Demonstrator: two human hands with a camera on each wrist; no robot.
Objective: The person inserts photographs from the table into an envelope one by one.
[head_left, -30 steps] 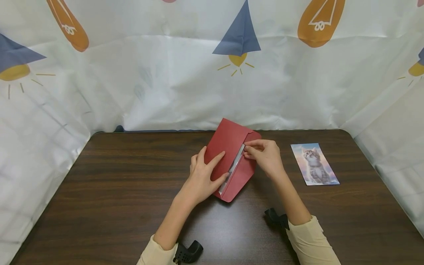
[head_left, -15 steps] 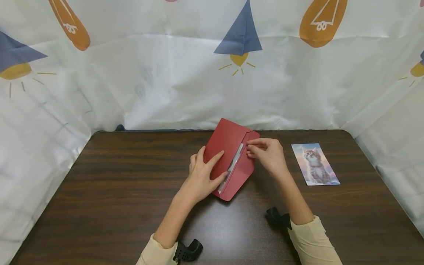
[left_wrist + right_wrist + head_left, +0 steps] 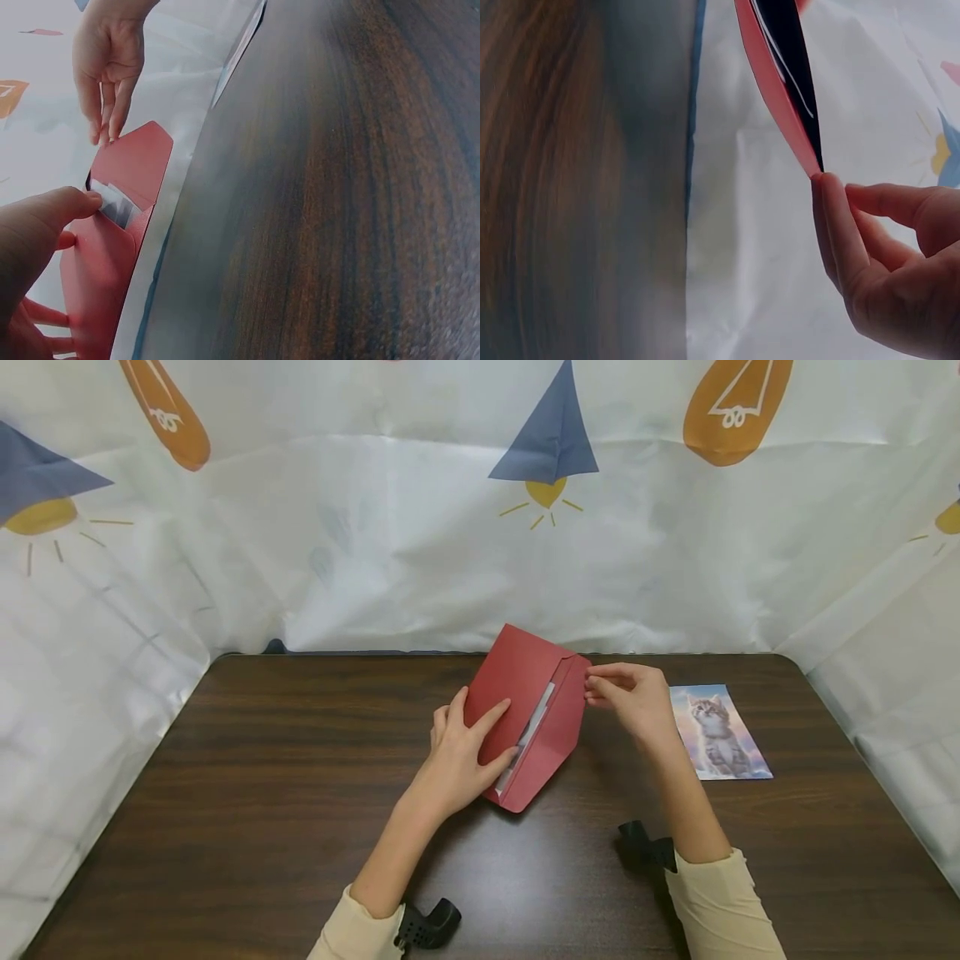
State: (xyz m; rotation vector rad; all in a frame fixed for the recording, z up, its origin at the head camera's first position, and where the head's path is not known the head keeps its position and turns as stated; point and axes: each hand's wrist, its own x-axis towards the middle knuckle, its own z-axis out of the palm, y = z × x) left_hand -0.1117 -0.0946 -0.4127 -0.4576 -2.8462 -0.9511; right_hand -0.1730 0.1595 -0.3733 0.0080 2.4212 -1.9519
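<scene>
My left hand (image 3: pixel 457 760) holds a red envelope (image 3: pixel 517 668), its fingers spread over the front and around the left edge. The left thumb lies at the opening, where a pale insert (image 3: pixel 538 714) shows inside. The pointed flap (image 3: pixel 551 739) is raised to the right. My right hand (image 3: pixel 637 697) is at the flap's far right corner. In the right wrist view, the straight fingertips (image 3: pixel 829 184) touch the tip of the flap (image 3: pixel 787 120), with the thumb just beside them. The left wrist view shows the insert (image 3: pixel 116 204) poking out beside the thumb.
A kitten picture card (image 3: pixel 720 735) lies on the brown wooden table (image 3: pixel 262 793), partly behind the right hand. A white curtain (image 3: pixel 412 543) printed with lamps hangs along the table's back edge. Black camera mounts (image 3: pixel 429 925) sit at both wrists.
My right hand has moved from the envelope's opening up and right to the flap's outer corner, now overlapping the kitten card. The left hand and envelope have stayed nearly in place.
</scene>
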